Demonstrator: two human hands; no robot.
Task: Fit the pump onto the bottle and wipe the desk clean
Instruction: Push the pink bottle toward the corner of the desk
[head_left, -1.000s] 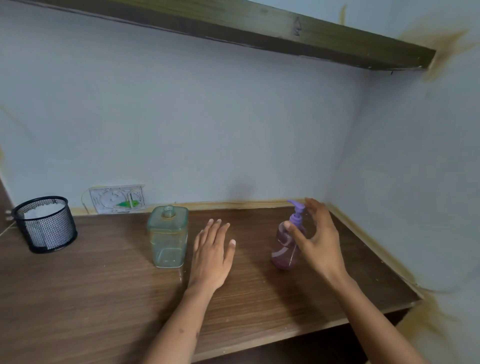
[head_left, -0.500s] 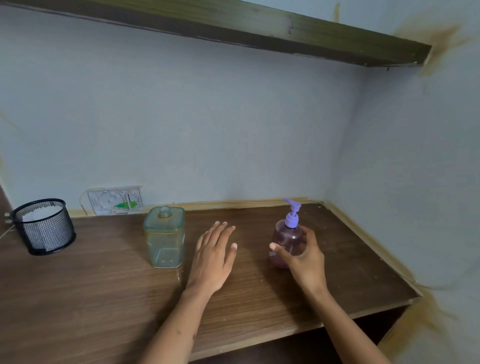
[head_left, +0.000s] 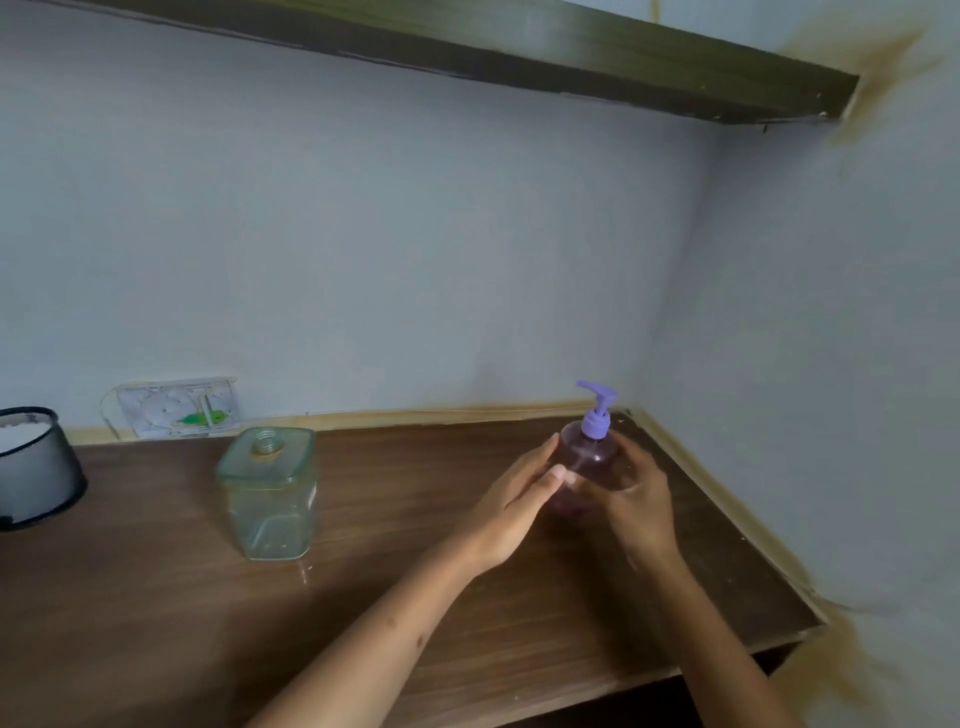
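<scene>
A pink translucent bottle (head_left: 587, 457) with a purple pump (head_left: 597, 408) on top stands upright on the wooden desk (head_left: 395, 571), toward the right back corner. My right hand (head_left: 641, 499) curls round the bottle's right side and grips it. With straight fingers, my left hand (head_left: 511, 506) touches the bottle's left side. A clear greenish square bottle (head_left: 270, 493) with an open threaded neck and no pump stands on the desk to the left, apart from both hands.
A black mesh cup (head_left: 34, 467) with white material inside sits at the far left. A wall socket plate (head_left: 176, 408) leans at the back wall. A dark shelf (head_left: 467, 47) runs overhead. Walls close in at the back and right.
My left hand has moved right across the desk to the pink bottle's left side. My right hand stays wrapped on the bottle's right side. The view has shifted left.
</scene>
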